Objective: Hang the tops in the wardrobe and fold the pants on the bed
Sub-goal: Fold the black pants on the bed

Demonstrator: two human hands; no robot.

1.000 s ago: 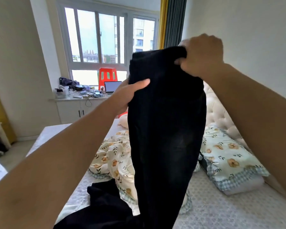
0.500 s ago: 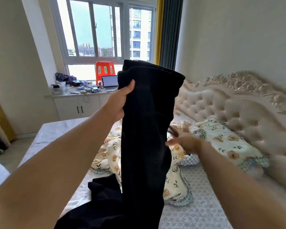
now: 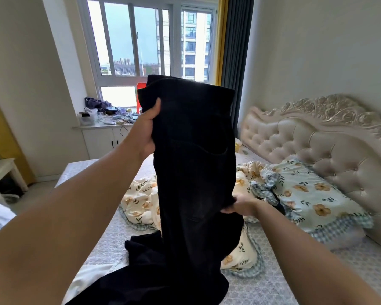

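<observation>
A pair of black pants (image 3: 194,155) hangs upright in front of me over the bed (image 3: 273,280). My left hand (image 3: 146,130) grips the waistband's left edge, thumb on the front. Lower down, my right hand (image 3: 240,204) pinches the right edge of the pants at about thigh height. The legs trail down onto the mattress, where more dark cloth (image 3: 145,267) is heaped. A pale garment (image 3: 92,276) lies at the lower left, partly under the dark cloth.
A floral quilt (image 3: 141,201) is bunched mid-bed, with a floral pillow (image 3: 312,194) against the tufted headboard (image 3: 339,146). A cluttered window counter (image 3: 101,124) stands behind, and a white side table (image 3: 0,170) is at the left.
My right hand let go of the waistband top, dropped down, and now pinches the pants' right edge lower down. My left hand kept its grip on the waistband.
</observation>
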